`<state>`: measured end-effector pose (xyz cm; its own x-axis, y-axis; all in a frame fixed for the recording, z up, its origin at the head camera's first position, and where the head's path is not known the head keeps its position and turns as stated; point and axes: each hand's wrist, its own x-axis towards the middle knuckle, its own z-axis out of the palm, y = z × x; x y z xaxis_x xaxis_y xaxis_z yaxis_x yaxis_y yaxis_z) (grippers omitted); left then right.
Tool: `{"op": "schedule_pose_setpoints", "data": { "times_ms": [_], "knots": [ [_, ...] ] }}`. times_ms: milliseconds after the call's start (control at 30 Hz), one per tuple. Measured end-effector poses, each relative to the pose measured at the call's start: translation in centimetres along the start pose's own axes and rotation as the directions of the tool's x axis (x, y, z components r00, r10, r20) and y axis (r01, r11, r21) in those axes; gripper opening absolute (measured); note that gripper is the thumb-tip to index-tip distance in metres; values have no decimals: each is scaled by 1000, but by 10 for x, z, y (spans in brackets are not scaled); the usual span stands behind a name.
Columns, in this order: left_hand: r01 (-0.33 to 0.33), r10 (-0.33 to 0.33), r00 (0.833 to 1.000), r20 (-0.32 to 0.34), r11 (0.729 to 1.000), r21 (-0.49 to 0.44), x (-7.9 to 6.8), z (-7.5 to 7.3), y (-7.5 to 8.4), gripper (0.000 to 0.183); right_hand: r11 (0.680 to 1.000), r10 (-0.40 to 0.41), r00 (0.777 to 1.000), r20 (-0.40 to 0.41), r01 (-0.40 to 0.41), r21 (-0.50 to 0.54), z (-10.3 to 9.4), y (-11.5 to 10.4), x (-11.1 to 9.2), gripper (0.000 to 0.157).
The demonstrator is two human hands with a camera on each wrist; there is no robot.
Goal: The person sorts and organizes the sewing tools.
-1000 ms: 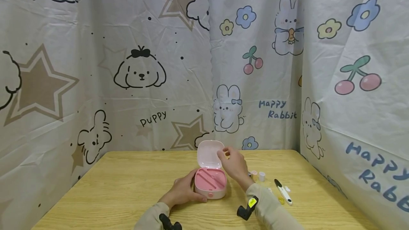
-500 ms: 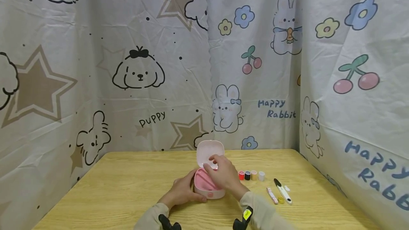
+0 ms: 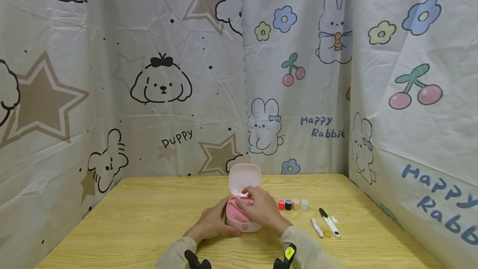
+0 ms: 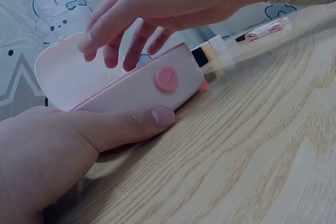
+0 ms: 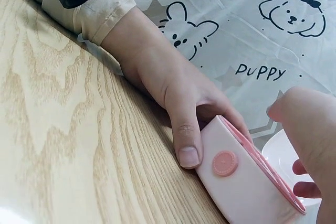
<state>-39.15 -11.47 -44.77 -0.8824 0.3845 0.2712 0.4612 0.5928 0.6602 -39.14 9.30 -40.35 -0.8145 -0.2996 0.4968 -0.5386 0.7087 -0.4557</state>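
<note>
A small white storage box (image 3: 244,226) with a pink divided tray (image 3: 235,211) inside stands on the table, its lid (image 3: 245,177) raised at the back. A round pink button (image 4: 166,79) marks its front. My left hand (image 3: 213,221) grips the box from the left, thumb along the front wall and fingers round the far side. Above the tray hovers my right hand (image 3: 261,209), its fingers spread loosely downward at the opening. In the left wrist view nothing shows between those fingers (image 4: 137,45). The right hand covers the tray's right part in the head view.
Right of the box stand several small thread spools (image 3: 288,205) in a row. Farther right lie a white-and-black slim tool (image 3: 330,223), a pink-and-white strip (image 3: 317,228), a small yellow piece (image 3: 327,233) and a small white piece (image 3: 334,219). Printed curtains (image 3: 160,136) enclose the table.
My right hand has moved from beside the lid left and down over the tray, uncovering the spools and the pink-and-white strip. The left hand keeps its grip on the box.
</note>
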Motion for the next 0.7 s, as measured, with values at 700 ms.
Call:
{"op": "schedule_pose_setpoints", "data": {
  "times_ms": [700],
  "knots": [
    [-33,33,999,-15,999,-1,-2,0,1,116,993,-50,997,65,56,-105,3,7,-6,36]
  ]
}}
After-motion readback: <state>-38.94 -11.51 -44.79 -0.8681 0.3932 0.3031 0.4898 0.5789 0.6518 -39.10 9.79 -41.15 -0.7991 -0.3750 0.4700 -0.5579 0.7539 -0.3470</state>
